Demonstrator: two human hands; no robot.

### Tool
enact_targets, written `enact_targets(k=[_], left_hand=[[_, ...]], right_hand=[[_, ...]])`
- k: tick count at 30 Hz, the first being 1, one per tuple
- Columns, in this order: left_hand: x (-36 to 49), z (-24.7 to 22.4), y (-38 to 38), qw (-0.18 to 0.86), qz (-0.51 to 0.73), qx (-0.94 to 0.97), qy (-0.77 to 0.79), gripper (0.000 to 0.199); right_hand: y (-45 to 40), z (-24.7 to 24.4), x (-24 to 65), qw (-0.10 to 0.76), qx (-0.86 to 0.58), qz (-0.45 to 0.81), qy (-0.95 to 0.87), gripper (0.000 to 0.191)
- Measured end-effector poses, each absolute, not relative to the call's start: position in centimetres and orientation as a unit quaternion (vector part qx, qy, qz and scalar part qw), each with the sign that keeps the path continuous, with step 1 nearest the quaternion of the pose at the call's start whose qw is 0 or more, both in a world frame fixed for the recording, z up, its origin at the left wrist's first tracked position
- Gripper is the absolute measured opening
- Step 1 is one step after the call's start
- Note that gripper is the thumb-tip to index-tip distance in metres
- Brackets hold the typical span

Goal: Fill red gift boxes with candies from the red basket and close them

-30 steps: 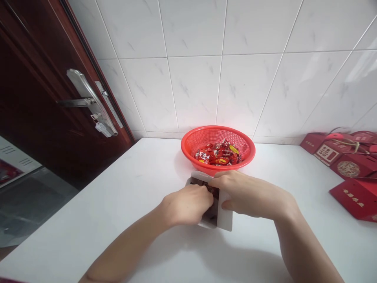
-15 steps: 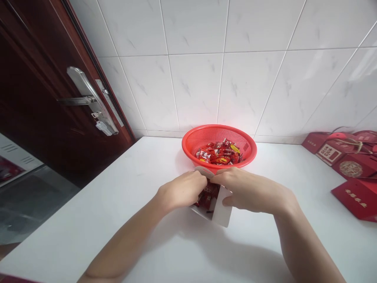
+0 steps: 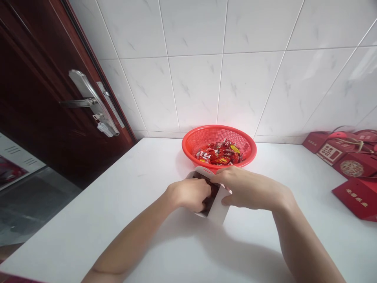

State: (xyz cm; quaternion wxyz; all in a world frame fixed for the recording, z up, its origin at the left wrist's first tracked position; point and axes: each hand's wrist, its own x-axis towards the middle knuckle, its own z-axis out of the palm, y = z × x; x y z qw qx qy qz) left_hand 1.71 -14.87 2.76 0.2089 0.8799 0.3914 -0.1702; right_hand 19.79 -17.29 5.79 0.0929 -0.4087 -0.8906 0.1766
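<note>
A small paper box with white inner flaps stands open on the white table, with red-wrapped candies dimly visible inside. My left hand reaches down into it, fingers curled among the candies; the fingertips are hidden, so what they hold does not show. At the box's right side, my right hand grips the wall, thumb on the near flap and fingers over the far edge. Just behind the box sits a red plastic mesh basket holding more wrapped candies.
On the right lie several red gift boxes with gold print and string handles, one red box closer to me. A tiled wall borders the table at the back. To the left is a dark red door with a metal handle.
My left hand has moved slightly right and down, deeper into the box, covering more of the candies. The box has shifted a little; my right hand stays on its side.
</note>
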Motion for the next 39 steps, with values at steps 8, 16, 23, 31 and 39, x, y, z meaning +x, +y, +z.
enact_targets(k=[8,16,23,31,39], left_hand=[[-0.9,5.5,-14.4,0.207,0.038,0.925,0.317,0.025],[-4.4,2.9,-15.2,0.146,0.163,0.886,0.408,0.056],[-4.3,1.0,-15.8,0.247,0.257,0.853,0.382,0.046],[-4.0,-2.2,-15.9,0.34,0.3,0.82,0.349,0.03],[-4.2,-3.5,-15.7,0.276,0.377,0.813,0.348,0.023]], right_hand=[[-15.8,6.4,20.4,-0.002,-0.436,0.246,-0.866,0.021],[-14.2,6.5,22.0,-0.022,-0.45,0.286,-0.846,0.052],[-13.7,5.3,19.9,-0.007,-0.479,0.225,-0.848,0.018],[-13.9,4.5,18.8,0.022,-0.496,0.222,-0.839,0.026],[-14.2,3.8,17.5,0.025,-0.503,0.158,-0.849,0.042]])
